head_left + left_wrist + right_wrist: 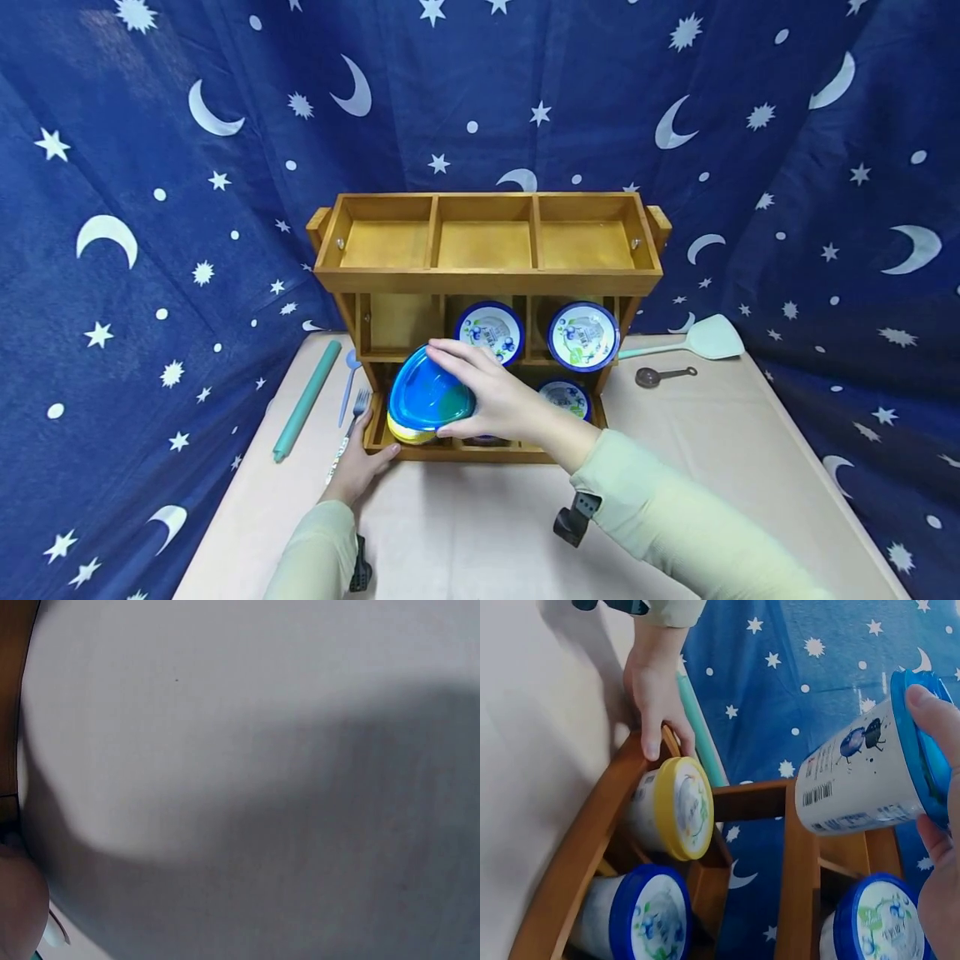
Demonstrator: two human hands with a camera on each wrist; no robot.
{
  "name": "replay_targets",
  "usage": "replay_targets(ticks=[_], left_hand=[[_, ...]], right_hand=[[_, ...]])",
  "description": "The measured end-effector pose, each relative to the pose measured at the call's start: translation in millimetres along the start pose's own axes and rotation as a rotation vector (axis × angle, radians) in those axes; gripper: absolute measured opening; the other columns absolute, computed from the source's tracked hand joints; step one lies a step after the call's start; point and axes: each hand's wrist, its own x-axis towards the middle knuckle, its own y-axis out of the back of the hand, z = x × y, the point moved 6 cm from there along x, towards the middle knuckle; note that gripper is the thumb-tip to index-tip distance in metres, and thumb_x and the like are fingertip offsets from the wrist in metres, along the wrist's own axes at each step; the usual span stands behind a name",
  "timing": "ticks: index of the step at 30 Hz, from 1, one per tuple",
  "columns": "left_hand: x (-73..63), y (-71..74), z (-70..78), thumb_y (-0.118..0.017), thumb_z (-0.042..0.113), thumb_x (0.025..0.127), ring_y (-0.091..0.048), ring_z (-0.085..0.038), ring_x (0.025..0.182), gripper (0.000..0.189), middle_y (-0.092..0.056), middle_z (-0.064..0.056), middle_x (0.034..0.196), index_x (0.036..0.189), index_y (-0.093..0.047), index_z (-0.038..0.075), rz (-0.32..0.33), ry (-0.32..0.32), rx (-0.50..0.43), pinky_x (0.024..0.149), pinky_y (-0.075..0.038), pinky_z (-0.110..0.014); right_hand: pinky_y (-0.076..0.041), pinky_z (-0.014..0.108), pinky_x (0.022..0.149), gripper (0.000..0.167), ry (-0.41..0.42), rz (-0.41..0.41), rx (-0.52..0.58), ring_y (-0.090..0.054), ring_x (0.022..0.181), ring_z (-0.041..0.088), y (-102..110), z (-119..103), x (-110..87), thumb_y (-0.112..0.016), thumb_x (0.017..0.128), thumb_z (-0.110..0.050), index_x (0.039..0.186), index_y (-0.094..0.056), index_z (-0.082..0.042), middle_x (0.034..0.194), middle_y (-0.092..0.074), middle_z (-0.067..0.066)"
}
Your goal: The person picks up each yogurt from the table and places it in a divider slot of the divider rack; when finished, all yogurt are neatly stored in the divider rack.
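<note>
My right hand [502, 400] grips a white printed tub [859, 769] by its glossy blue lid [427, 387], tilted in front of the shelf's left side. My left hand [356, 467] holds the lower left corner of the wooden shelf [487, 282], thumb on the front edge. Just below the held tub, a yellow-lidded tub [686, 810] sits in the bottom left compartment. Blue-lidded tubs stand in the middle row's centre [489, 329] and right [583, 336] compartments, and another tub [566, 396] at bottom right. My right hand mostly hides the bottom centre compartment.
Left of the shelf lie a green rolled or rod-like thing [307, 400], a blue spoon [348, 379] and a fork [360, 404]. On the right are a pale green spatula [714, 337] and a dark measuring spoon [651, 377]. A star-patterned curtain [480, 100] hangs behind.
</note>
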Motion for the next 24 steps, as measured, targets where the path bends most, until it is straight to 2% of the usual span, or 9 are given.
replay_targets(ticks=[3,10,17,24], left_hand=[[-1.9,0.6,1.1,-0.07,0.057,0.074,-0.018,-0.043,0.136,0.106,-0.013,-0.019,0.154,0.151,-0.012,0.016,0.005,0.017,-0.006,0.107,-0.017,-0.058],[-3.5,0.5,2.5,-0.071,0.052,0.076,-0.022,-0.043,0.135,0.103,-0.015,-0.022,0.153,0.151,-0.011,0.015,0.008,0.006,-0.009,0.108,-0.018,-0.055],[-1.9,0.8,0.0,-0.072,0.046,0.078,-0.027,-0.041,0.133,0.1,-0.017,-0.021,0.152,0.151,-0.011,0.016,0.005,-0.012,-0.022,0.108,-0.022,-0.052],[-1.9,0.0,-0.1,-0.072,0.047,0.078,-0.028,-0.042,0.132,0.1,-0.018,-0.022,0.151,0.151,-0.01,0.017,-0.011,-0.012,-0.041,0.108,-0.022,-0.053]], right_hand=[[-0.039,0.04,0.101,0.09,-0.001,0.018,-0.041,-0.032,0.13,0.026,-5.0,-0.4,11.3,-0.085,0.068,-0.03,0.141,-0.038,-0.006,0.145,-0.033,0.01],[-0.041,0.038,0.097,0.09,-0.101,0.031,-0.087,-0.032,0.125,0.028,-15.2,7.0,31.9,-0.083,0.071,-0.031,0.144,-0.035,-0.011,0.149,-0.027,0.005],[-0.036,0.038,0.098,0.088,-0.065,0.091,-0.169,-0.034,0.122,0.028,-26.2,13.9,45.7,-0.082,0.072,-0.029,0.144,-0.035,-0.008,0.149,-0.027,0.007],[-0.034,0.039,0.1,0.086,-0.08,0.072,-0.237,-0.034,0.124,0.03,-34.3,19.2,53.7,-0.08,0.075,-0.03,0.144,-0.034,-0.008,0.15,-0.026,0.008]])
